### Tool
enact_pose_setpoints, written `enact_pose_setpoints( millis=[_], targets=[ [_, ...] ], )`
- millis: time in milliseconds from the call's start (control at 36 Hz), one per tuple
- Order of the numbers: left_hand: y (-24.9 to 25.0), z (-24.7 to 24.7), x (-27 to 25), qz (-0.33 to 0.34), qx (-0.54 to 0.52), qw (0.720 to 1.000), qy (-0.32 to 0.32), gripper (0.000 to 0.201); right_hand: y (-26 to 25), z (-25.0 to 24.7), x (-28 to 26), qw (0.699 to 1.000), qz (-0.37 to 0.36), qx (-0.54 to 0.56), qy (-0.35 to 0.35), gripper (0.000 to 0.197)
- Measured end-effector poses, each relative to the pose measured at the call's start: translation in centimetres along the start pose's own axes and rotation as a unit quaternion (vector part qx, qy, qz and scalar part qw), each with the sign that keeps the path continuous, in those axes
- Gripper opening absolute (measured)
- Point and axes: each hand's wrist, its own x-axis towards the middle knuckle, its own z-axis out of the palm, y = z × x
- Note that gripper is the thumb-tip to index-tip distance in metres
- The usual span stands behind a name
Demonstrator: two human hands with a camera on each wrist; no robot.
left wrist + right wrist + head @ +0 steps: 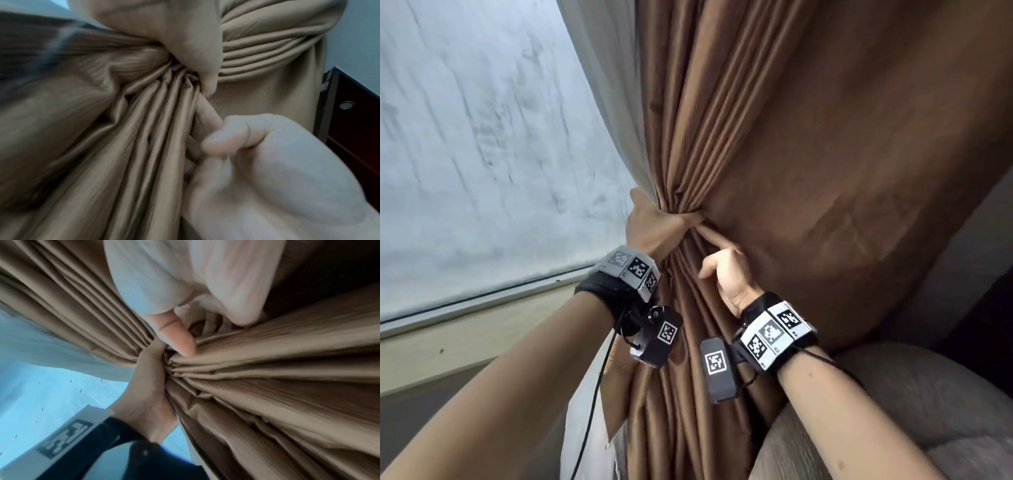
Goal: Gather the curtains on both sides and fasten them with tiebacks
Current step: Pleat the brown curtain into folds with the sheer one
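A brown curtain [791, 137] hangs right of the window, its pleats bunched into a tight waist. My left hand [650, 226] grips that waist from the left, with its fingers wrapped round the folds [144, 129]. It also shows in the right wrist view [148, 386]. My right hand [726, 270] is just below and right of the waist. Its straight index finger [179, 337] presses into the folds [267, 369] and its thumb [213, 144] sticks out. A narrow dark strip [193, 149] lies beside that thumb; I cannot tell whether it is a tieback or a fold.
A white sheer curtain [602, 102] hangs between the brown one and the frosted window pane [465, 137]. The pale sill [465, 329] runs below my left forearm. A grey cushion [911, 394] sits low on the right, and dark wooden furniture [353, 121] stands behind the curtain.
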Motion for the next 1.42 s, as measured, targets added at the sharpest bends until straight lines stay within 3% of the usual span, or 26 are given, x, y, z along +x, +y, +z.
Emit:
enact_pose_setpoints(
  millis=[56, 167, 222, 278, 361, 417, 472, 528, 611, 694, 750, 917, 1028, 1055, 1139, 1167, 1250, 1417],
  targets=[
    [0.0, 0.0, 0.0, -0.001, 0.014, 1.0, 0.006, 0.074, 0.6, -0.4, 0.3, 0.999, 0.018, 0.036, -0.004, 0.081],
    [0.0, 0.2, 0.2, 0.017, 0.045, 0.999, 0.021, 0.073, 1.2, -0.8, 0.1, 0.998, 0.019, 0.054, 0.008, 0.077],
    [0.0, 0.3, 0.2, 0.023, 0.052, 0.998, 0.025, 0.073, 1.4, -0.9, -0.1, 0.999, 0.013, 0.041, 0.029, 0.064],
    [0.0, 0.2, 0.0, 0.03, 0.055, 0.998, 0.028, 0.074, 2.0, -1.4, 0.0, 0.996, -0.01, 0.008, 0.092, 0.046],
    [-0.1, -0.1, 0.0, 0.025, 0.052, 0.998, 0.023, 0.079, 3.3, -3.5, 1.0, 0.962, 0.003, -0.08, 0.262, 0.032],
    [0.0, -0.5, 0.1, 0.021, 0.057, 0.998, 0.016, 0.082, 3.8, -5.3, 1.7, 0.935, 0.037, -0.09, 0.342, 0.061],
    [0.2, -0.9, 0.2, 0.024, 0.067, 0.997, 0.006, 0.082, 3.8, -7.2, 2.6, 0.918, 0.062, -0.081, 0.383, 0.1],
    [0.3, -1.5, 0.5, 0.021, 0.064, 0.998, -0.006, 0.08, 3.4, -8.7, 3.2, 0.907, 0.075, -0.083, 0.406, 0.124],
    [0.2, -2.3, 1.0, 0.014, 0.047, 0.998, -0.024, 0.073, 3.5, -10.7, 4.8, 0.91, 0.079, -0.066, 0.403, 0.139],
    [0.2, -3.1, 1.6, 0.004, 0.026, 0.999, -0.043, 0.064, 5.9, -12.8, 7.7, 0.944, 0.1, -0.02, 0.313, 0.14],
    [0.2, -3.6, 1.9, 0.003, 0.017, 0.998, -0.058, 0.062, 7.3, -13.4, 9.3, 0.96, 0.086, -0.014, 0.267, 0.131],
    [0.5, -4.1, 1.7, 0.015, -0.015, 0.995, -0.098, 0.068, 2.3, -7.6, 8.0, 0.993, 0.017, 0.079, 0.083, 0.076],
    [0.4, -4.5, 1.6, 0.029, -0.024, 0.992, -0.123, 0.068, 1.3, -5.5, 8.8, 0.991, 0.062, 0.11, 0.053, 0.086],
    [0.3, -4.6, 1.6, 0.027, -0.029, 0.991, -0.131, 0.067, 1.0, -5.2, 8.9, 0.99, 0.067, 0.113, 0.054, 0.079],
    [0.4, -5.1, 1.7, 0.03, -0.043, 0.986, -0.158, 0.063, 0.5, -4.5, 9.0, 0.987, 0.059, 0.122, 0.087, 0.014],
    [0.3, -5.2, 1.8, 0.031, -0.047, 0.985, -0.161, 0.061, 0.5, -4.4, 9.1, 0.984, 0.055, 0.126, 0.111, 0.005],
    [0.0, -5.4, 2.1, 0.036, -0.046, 0.987, -0.149, 0.057, 0.5, -3.9, 9.5, 0.975, 0.031, 0.104, 0.196, 0.012],
    [-0.7, -4.4, 2.5, 0.02, -0.026, 0.996, -0.077, 0.054, -0.1, -3.9, 7.7, 0.94, -0.105, -0.09, 0.312, 0.027]
  ],
)
